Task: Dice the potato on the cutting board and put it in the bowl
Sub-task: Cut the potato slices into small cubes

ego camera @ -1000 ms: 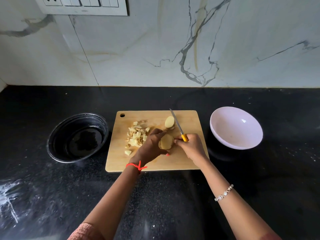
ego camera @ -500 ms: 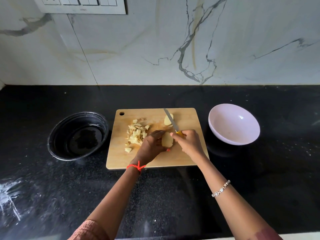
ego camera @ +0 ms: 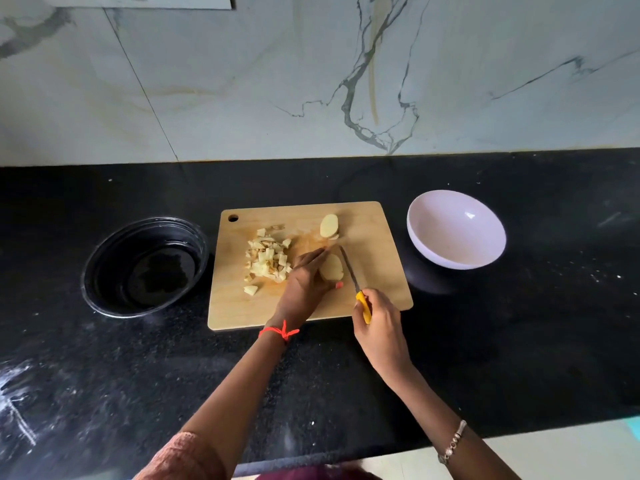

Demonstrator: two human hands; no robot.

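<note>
Right hand (ego camera: 379, 327) grasps the knife (ego camera: 353, 280) at the near edge of the cutting board (ego camera: 377, 261). Left hand (ego camera: 306, 282) grips a potato half (ego camera: 330, 267) mid-board, blade just beside it. Diced pieces (ego camera: 268, 259) lie leftward; another potato piece (ego camera: 329, 226) sits near the far edge. White bowl (ego camera: 456, 230) stands off the right edge.

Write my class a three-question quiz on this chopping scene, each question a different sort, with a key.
1. True or false: the dice are in the white bowl.
2. Which hand grips the knife? A. left B. right C. both
3. Fill in: the dice lie on the ____, beside the left hand holding a potato piece.
Key: 1 false; 2 B, the right hand; 3 board.
</note>
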